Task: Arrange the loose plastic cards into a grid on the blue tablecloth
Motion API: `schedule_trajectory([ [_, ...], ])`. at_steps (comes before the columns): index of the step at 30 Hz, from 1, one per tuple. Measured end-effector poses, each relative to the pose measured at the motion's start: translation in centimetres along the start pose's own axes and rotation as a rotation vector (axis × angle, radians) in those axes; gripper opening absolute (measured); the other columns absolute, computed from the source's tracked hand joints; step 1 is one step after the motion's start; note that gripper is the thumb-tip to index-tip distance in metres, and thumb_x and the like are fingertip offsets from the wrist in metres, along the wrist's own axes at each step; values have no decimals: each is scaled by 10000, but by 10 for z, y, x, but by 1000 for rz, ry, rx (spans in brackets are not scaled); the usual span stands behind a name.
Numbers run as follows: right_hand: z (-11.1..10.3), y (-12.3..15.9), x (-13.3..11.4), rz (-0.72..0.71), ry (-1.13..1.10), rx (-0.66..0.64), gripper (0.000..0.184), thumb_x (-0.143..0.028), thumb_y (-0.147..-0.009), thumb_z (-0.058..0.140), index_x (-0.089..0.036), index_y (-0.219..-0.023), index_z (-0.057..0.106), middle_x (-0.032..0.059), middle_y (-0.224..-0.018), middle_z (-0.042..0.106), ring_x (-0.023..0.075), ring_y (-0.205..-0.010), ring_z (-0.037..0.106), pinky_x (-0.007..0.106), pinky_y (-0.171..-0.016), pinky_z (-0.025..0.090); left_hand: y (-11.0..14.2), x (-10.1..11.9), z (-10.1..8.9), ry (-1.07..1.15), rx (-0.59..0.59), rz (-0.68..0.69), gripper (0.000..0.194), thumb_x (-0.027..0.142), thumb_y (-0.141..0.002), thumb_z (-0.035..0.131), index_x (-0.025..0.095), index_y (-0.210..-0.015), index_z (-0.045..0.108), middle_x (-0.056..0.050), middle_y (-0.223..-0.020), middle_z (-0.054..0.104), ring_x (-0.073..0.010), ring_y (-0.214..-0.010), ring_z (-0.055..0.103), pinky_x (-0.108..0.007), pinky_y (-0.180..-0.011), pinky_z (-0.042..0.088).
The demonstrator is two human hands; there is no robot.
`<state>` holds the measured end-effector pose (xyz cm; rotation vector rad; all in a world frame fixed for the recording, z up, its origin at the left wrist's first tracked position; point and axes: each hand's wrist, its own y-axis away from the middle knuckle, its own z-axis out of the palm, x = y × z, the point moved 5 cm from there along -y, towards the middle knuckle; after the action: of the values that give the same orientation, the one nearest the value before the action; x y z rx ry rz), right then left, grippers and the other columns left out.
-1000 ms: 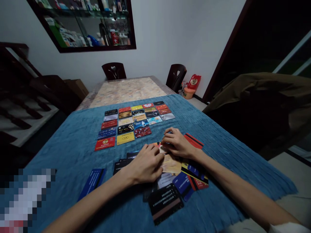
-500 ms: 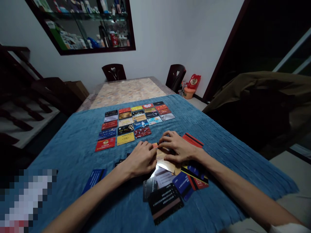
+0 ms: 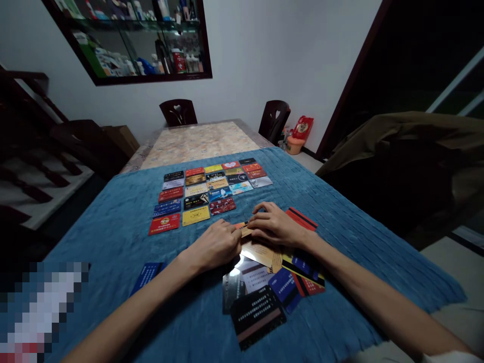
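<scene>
My left hand is closed, its fingertips gripping the left end of a tan card. My right hand faces it with bent fingers and pinches the other end, hiding most of that card. Beneath both hands spreads a loose pile: a cream card, a silver-grey card, a blue card and a black card with a stripe. A red card sticks out beyond my right hand. Beside my left forearm lies another blue card, partly covered.
Farther up the blue cloth, several cards lie face up in rows, among them a yellow card and a red card nearest me. The bare table end and two chairs are beyond. A draped brown cloth hangs at right.
My fingers have lifted and tilted the tan card between them. My left hand has shifted slightly, and the dark card edge beside it no longer shows. The rows of cards stay put.
</scene>
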<state>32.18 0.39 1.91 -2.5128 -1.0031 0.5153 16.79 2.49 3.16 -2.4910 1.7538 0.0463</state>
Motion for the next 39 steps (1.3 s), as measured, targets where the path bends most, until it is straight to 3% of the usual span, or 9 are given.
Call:
schedule_trajectory([
  [6,1,3,5,-12,125,150,183,-293,-977,554,-200,-1000,710,65,-925,734,223,-995,557,380,-866,399,1,-6,-3,37,53,40,209,101,-963,406,135,-1082,574,-65,-855,719,-186,-751,668,-326,-736,482],
  [13,1,4,8,80,86,201,148,-194,-946,576,-200,-1047,684,59,-918,733,228,-994,570,376,-835,390,2,-16,-3,134,175,7,211,89,-942,412,130,-1022,603,-79,-830,704,-190,-740,650,-318,-688,492],
  [25,6,3,18,229,-3,103,42,-212,-904,621,-198,-891,658,54,-880,697,251,-998,534,397,-831,372,1,-20,-7,245,269,-75,174,138,-954,440,152,-882,598,-46,-779,686,-153,-678,601,-258,-618,407],
  [33,-8,4,18,323,-212,360,99,-172,-920,511,-210,-929,602,54,-917,664,208,-908,585,365,-808,449,1,-19,-11,318,399,-51,184,122,-952,422,159,-973,600,-70,-871,709,-175,-760,647,-273,-676,471],
  [39,-14,3,7,250,-167,473,110,-179,-944,480,-213,-979,579,53,-901,657,196,-851,603,338,-768,463,4,-18,-12,397,400,-58,228,97,-901,445,155,-1054,604,-89,-947,718,-189,-853,667,-319,-756,530],
])
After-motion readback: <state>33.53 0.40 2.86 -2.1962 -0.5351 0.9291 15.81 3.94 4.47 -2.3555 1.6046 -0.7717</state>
